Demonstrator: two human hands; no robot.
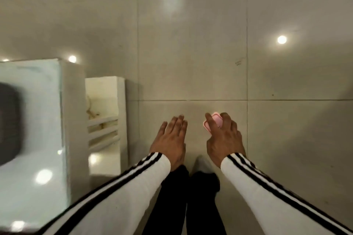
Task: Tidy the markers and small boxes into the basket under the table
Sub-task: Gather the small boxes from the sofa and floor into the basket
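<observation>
My right hand (223,137) is held out over the tiled floor, fingers closed around a small pink box (216,121) that shows between thumb and fingers. My left hand (170,139) hovers beside it, palm down, fingers together and flat, holding nothing. Both arms wear white sleeves with black stripes. A white slatted basket (104,126) stands on the floor to the left of my left hand, with pale objects inside that I cannot make out. No markers are in view.
A glossy white table top (34,139) fills the left side, with a blurred dark object (9,124) on it. Shiny beige floor tiles (191,53) stretch ahead and to the right. My dark trouser legs (191,196) are below.
</observation>
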